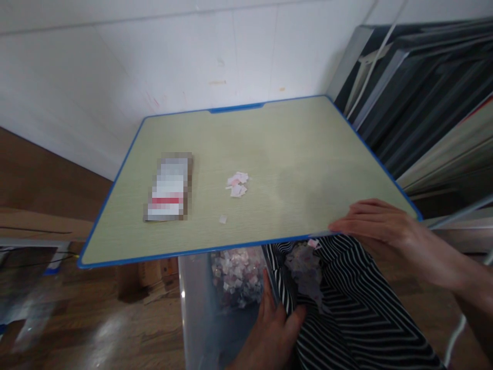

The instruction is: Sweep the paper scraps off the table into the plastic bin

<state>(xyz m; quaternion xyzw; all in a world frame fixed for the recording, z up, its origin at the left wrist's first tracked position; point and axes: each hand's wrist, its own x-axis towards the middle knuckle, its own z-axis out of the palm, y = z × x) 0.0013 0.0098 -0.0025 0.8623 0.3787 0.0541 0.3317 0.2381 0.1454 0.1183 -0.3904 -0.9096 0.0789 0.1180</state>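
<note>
My right hand (379, 222) rests at the near right edge of the low table (300, 133), its fingers stretched out and nothing visible in them. Below the edge, my left hand (271, 329) is closed on black-and-white striped cloth (370, 308), beside the rim of a clear plastic bin. A heap of small paper scraps (304, 267) lies in a fold of the cloth, with a few pinkish scraps (314, 243) right under the table edge. On the tabletop sit a small pile of paper pieces (237, 185) and one single piece (223, 219).
A blurred-out flat pack (169, 187) lies on the table's left side. The plastic bin (192, 308) under the near edge holds a bag of paper scraps (239, 272). Dark flat panels (431, 87) lean at the right. A cardboard box (154, 277) stands on the wooden floor.
</note>
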